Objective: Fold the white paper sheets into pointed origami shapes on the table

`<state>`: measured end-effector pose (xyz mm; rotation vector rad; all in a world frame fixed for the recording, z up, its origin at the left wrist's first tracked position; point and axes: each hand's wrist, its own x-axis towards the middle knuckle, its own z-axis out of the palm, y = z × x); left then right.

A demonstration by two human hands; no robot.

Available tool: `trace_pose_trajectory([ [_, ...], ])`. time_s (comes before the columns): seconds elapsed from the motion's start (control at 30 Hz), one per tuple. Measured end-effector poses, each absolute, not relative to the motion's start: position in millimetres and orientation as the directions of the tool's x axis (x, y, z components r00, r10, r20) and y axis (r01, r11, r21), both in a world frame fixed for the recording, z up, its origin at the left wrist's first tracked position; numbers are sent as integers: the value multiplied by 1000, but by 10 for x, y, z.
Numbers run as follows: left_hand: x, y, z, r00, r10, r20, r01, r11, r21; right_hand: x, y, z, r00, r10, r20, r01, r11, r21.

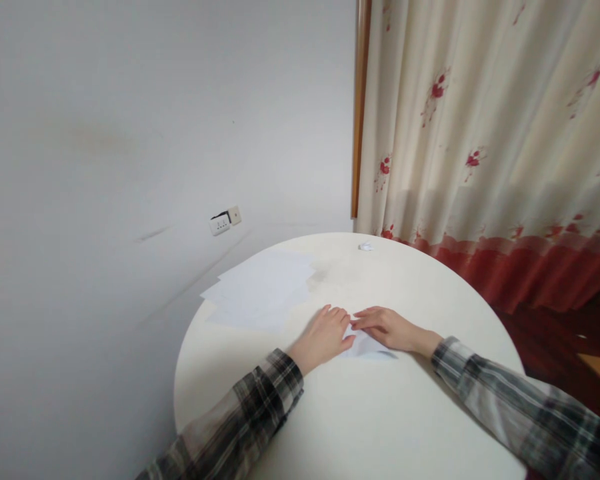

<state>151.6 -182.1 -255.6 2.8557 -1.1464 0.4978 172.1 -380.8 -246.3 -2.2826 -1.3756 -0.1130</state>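
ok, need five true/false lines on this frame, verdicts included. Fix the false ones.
1. The left hand and the right hand are both at the white paper. True.
2. The loose sheets lie at the curtain side of the table. False: the loose sheets lie on the left, toward the wall.
3. A small crumpled white scrap sits near the table's far edge. True.
4. Both sleeves are plain white. False: the left sleeve and right sleeve are plaid.
5. The curtain carries red floral motifs. True.
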Motion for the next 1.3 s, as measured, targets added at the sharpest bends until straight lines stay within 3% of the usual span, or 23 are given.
trace_pose_trajectory([
  [0.57, 1635, -1687, -2615, 681, -662, 313, -681, -730, -62, 1489, -4103, -2507, 603, 754, 258, 736, -401, -546],
  [0.83, 1631, -1687, -2634, 685, -655, 319, -677, -734, -54, 1424, -4223, -2522, 579, 790, 202, 770, -448, -455],
  [1.3, 1659, -1680, -2661, 688, -653, 317, -673, -737, -57, 1239, -4389, -2509, 527, 804, 275, 824, -403, -399],
])
